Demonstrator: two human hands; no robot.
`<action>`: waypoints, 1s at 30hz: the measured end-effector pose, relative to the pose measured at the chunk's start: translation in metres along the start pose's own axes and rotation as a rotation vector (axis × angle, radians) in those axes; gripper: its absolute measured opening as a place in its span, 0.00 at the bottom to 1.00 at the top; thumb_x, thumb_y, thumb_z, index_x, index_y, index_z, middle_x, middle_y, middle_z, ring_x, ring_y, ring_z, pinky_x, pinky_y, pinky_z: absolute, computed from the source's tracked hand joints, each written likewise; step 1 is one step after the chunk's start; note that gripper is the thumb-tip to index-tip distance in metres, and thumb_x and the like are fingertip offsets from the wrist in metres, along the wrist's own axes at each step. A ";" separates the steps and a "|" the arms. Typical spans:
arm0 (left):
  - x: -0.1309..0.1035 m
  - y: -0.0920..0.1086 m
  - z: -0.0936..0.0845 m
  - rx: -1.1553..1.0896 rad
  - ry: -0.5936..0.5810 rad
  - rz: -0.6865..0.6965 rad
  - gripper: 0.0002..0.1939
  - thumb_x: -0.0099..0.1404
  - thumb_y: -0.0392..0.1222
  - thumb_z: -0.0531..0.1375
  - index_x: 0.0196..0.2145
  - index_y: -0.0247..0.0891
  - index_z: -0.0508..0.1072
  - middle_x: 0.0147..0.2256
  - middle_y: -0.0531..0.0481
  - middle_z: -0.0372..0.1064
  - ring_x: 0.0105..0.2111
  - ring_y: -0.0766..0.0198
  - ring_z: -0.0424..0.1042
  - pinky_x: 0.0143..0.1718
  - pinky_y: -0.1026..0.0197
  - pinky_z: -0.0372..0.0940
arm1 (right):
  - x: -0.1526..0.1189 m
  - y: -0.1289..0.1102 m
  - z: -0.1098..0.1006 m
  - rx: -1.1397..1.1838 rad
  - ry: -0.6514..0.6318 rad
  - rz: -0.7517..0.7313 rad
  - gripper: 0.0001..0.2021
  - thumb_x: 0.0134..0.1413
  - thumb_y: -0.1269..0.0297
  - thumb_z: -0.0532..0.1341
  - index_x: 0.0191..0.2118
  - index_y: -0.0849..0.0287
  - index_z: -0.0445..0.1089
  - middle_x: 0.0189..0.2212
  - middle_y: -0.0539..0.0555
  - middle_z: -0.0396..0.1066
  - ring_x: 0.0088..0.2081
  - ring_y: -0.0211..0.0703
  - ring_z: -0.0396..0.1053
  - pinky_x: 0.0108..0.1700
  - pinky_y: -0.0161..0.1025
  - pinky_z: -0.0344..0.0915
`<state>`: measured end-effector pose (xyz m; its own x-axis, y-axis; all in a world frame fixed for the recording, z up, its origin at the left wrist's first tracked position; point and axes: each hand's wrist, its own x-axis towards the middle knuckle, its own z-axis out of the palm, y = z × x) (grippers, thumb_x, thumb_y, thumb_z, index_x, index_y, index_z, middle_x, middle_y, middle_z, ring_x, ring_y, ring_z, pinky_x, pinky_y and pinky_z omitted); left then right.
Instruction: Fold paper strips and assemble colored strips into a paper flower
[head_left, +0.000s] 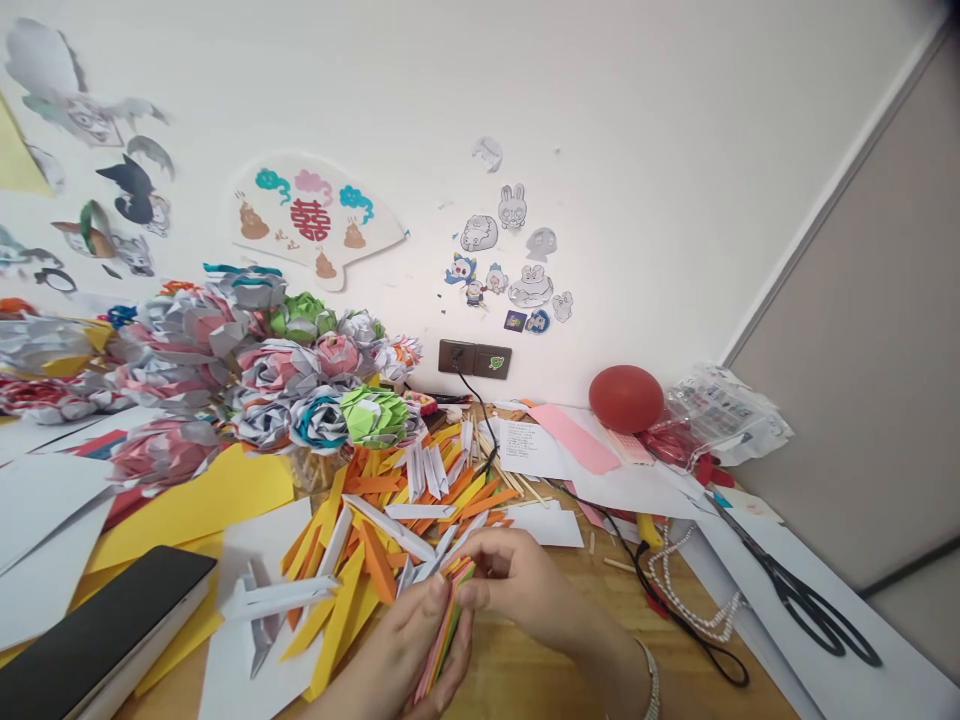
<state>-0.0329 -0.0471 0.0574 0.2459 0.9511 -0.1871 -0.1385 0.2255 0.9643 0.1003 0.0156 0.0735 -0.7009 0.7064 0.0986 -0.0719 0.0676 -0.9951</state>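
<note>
A thin stack of colored paper strips (444, 640), with pink, orange, yellow and green edges showing, stands between my two hands. My left hand (409, 640) is wrapped round its lower part, thumb on the near side. At the top end, my right hand (517, 580) pinches the stack between thumb and fingers. Just beyond my hands lies a loose heap of folded paper pieces (375, 560) in orange, yellow and white. Behind the heap, several folded paper flowers (375, 415) in green, pink, white and blue are bunched together.
Black-handled scissors (810, 600) lie on white paper at the right. A black cable (626, 540) runs from the wall socket (474, 358) across the table past a white bead string (694, 600). A red balloon (625, 398) rests by the wall. A black-topped box (112, 630) sits front left.
</note>
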 end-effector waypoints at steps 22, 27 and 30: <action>0.014 -0.012 -0.010 -0.022 -0.119 0.090 0.22 0.55 0.62 0.51 0.35 0.39 0.65 0.13 0.62 0.49 0.11 0.75 0.42 0.12 0.70 0.41 | 0.004 0.005 -0.018 0.027 -0.020 -0.031 0.12 0.52 0.57 0.56 0.33 0.62 0.61 0.18 0.44 0.59 0.15 0.26 0.49 0.17 0.28 0.45; 0.018 -0.013 -0.014 0.457 0.218 0.277 0.14 0.57 0.53 0.53 0.26 0.40 0.68 0.22 0.54 0.62 0.24 0.64 0.61 0.26 0.66 0.55 | 0.010 0.013 -0.010 0.021 0.152 -0.012 0.10 0.50 0.59 0.57 0.29 0.61 0.62 0.16 0.42 0.54 0.15 0.27 0.48 0.17 0.28 0.46; 0.022 -0.017 -0.015 0.489 0.288 0.260 0.15 0.57 0.53 0.53 0.22 0.40 0.66 0.20 0.54 0.61 0.23 0.63 0.61 0.26 0.65 0.55 | 0.014 0.018 -0.005 -0.079 0.276 0.057 0.07 0.48 0.62 0.58 0.28 0.61 0.63 0.16 0.43 0.57 0.14 0.27 0.50 0.17 0.28 0.48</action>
<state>-0.0399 -0.0266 0.0341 -0.0147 0.9960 0.0881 0.3127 -0.0791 0.9466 0.0925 0.0304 0.0574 -0.4819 0.8749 0.0487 0.0251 0.0693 -0.9973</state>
